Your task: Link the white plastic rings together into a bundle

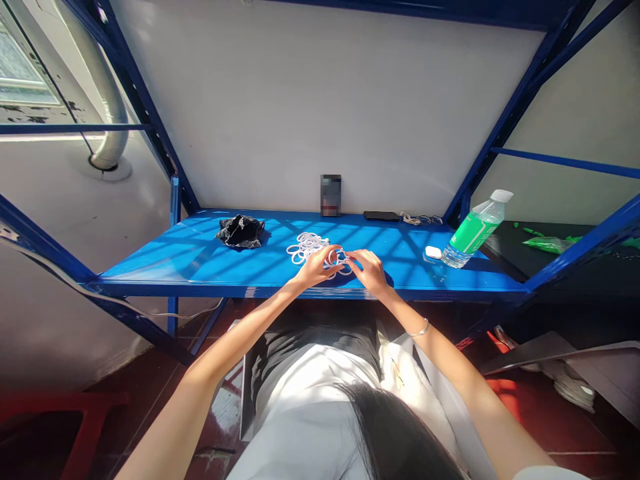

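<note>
White loops (305,244): heaped on blue table (150,267), by the fingertips | left hand (317,268) and right hand (371,272) partly curled about them, exact hold I can't tell | best worked singly, lightly, without tugging the heap

I cannot identify the pixelated object (331,195). The left hand (318,268) partly hides the white loops (311,243). My view's left edge cuts off the window (24,70).

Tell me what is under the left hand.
White loops show around the left hand, on the blue table. Whatever lies directly beneath the palm is covered and cannot be seen.
</note>
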Motion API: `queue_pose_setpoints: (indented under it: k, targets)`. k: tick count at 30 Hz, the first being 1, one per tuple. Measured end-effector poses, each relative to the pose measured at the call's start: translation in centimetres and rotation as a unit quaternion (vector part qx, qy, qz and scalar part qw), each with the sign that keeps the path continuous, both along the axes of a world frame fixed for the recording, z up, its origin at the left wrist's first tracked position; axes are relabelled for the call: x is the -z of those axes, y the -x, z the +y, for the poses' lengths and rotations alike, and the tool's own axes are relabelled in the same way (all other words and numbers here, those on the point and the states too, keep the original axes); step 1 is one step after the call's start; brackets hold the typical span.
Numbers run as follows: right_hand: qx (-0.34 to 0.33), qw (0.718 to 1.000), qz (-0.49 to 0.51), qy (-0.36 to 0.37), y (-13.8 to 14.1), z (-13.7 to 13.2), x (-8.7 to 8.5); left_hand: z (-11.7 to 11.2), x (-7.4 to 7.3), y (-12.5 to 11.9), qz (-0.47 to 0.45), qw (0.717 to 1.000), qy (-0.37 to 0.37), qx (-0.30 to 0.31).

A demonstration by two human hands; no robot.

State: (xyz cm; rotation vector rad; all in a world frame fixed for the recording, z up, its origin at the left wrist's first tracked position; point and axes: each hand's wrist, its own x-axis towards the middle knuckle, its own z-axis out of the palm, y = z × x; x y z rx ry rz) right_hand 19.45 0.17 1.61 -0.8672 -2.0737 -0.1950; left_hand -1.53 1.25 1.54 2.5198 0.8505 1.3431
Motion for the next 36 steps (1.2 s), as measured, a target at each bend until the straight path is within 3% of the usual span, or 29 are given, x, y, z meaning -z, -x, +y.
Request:
queue_pose_setpoints:
  k: [22,36]
  targets:
    - [0.018,0.999,0.019,0.043,-0.03,0.12,0.19,-0.68,-0.29,-0.05,0.025,0.999,0.044,-0.009]
    - [0.011,0.999,0.012,0.032,-0.22,0.32,0.53,-0.80,-0.36,-0.13,0.034,0.999,0.019,-0.018]
